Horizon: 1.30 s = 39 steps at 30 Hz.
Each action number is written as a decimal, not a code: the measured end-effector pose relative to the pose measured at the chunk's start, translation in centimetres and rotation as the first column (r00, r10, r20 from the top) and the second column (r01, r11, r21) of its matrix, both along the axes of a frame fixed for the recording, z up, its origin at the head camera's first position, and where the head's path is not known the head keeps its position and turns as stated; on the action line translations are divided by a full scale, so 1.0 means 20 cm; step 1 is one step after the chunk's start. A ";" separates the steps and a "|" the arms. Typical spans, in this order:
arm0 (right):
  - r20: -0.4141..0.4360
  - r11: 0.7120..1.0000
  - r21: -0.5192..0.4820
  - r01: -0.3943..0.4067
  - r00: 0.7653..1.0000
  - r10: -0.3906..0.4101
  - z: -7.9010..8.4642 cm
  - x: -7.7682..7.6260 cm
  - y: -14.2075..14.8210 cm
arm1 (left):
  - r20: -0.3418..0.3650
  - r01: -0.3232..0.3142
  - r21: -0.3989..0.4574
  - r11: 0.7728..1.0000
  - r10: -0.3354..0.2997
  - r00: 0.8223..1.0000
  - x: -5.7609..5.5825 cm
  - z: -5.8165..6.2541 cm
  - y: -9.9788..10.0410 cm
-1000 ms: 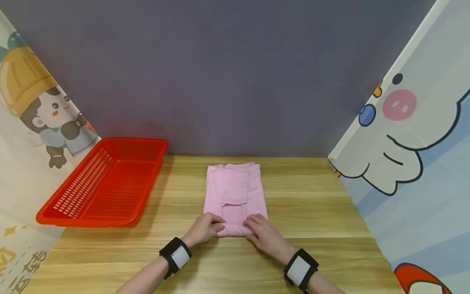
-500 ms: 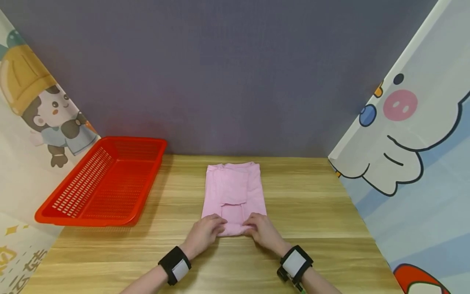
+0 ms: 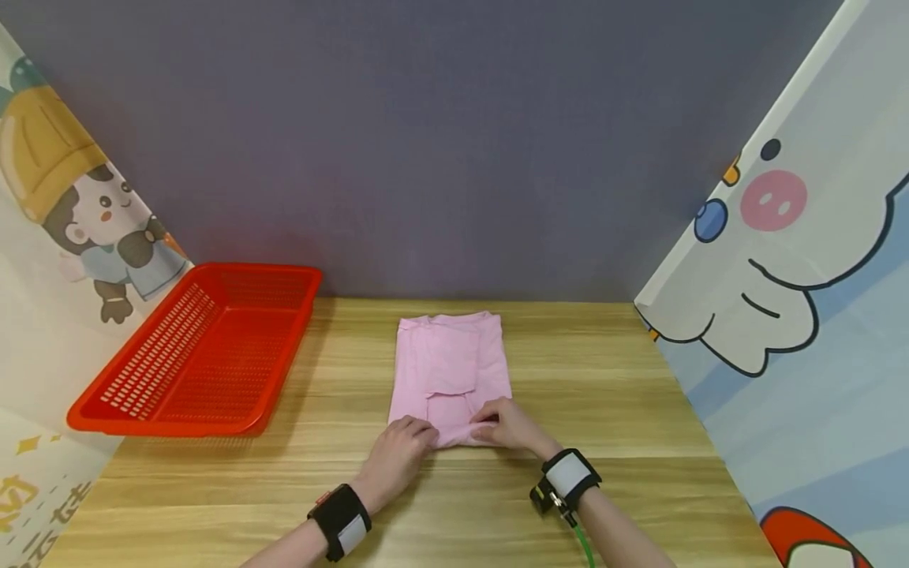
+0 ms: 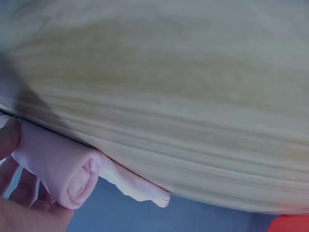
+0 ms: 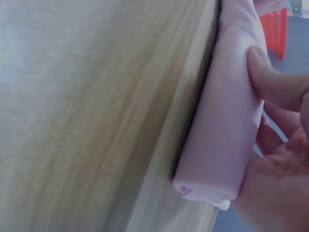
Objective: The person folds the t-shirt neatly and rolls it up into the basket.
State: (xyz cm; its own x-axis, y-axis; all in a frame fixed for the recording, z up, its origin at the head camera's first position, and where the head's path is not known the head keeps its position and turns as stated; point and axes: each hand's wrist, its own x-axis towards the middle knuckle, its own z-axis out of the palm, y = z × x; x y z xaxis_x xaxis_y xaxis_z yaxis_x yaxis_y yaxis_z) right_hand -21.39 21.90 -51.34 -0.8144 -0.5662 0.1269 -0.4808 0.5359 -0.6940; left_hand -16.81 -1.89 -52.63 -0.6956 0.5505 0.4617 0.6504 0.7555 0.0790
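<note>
A folded pink garment (image 3: pixel 454 359) lies on the wooden table, its near edge rolled up into a thick tube. My left hand (image 3: pixel 399 457) grips the left part of that roll; in the left wrist view the thumb and fingers curl round the pink roll (image 4: pixel 58 164), whose spiral end shows. At the right part, my right hand (image 3: pixel 507 426) pinches the roll. The right wrist view has the thumb pressed on the pink roll (image 5: pixel 222 116) and the fingers behind it. Beyond the roll the cloth lies flat, with a squarish flap on top.
A red perforated plastic basket (image 3: pixel 284 371) stands at the left of the table (image 3: pixel 596 379). A grey panel (image 3: pixel 469 158) rises behind the table. Printed cartoon sheets flank it on the left (image 3: pixel 71 205) and right (image 3: pixel 817 331). A green cable (image 3: pixel 585 544) trails from the right wristband.
The near edge of the garment has been rolled slightly farther away from me. My right hand has shifted a little forward, and the left hand has turned with the roll.
</note>
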 end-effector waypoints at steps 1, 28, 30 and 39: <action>0.010 1.000 0.002 0.002 1.000 -0.002 0.00 0.00 0.00 | 0.040 -0.003 0.042 0.999 0.001 0.999 -0.01 0.00 0.00; -0.519 0.969 0.147 0.199 0.850 -0.096 -0.02 0.08 -0.06 | 0.528 -0.080 0.370 0.925 -0.139 0.838 -0.21 0.03 -0.04; -0.493 0.973 0.116 0.198 0.862 -0.116 -0.03 0.07 -0.06 | 0.463 -0.065 0.323 0.944 -0.098 0.881 -0.19 0.02 -0.03; -0.286 0.990 0.059 0.128 0.952 -0.106 -0.03 -0.01 -0.05 | 0.119 -0.072 0.150 0.986 0.054 0.991 -0.09 0.02 0.00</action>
State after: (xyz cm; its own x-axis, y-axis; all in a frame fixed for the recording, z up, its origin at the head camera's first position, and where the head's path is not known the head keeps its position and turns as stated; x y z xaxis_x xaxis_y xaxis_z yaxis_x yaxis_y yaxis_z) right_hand -21.57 20.97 -51.94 -0.8127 -0.4863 0.3210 -0.5818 0.6460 -0.4942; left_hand -18.63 -1.87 -52.20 -0.7799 0.4321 0.4528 0.5815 0.7679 0.2688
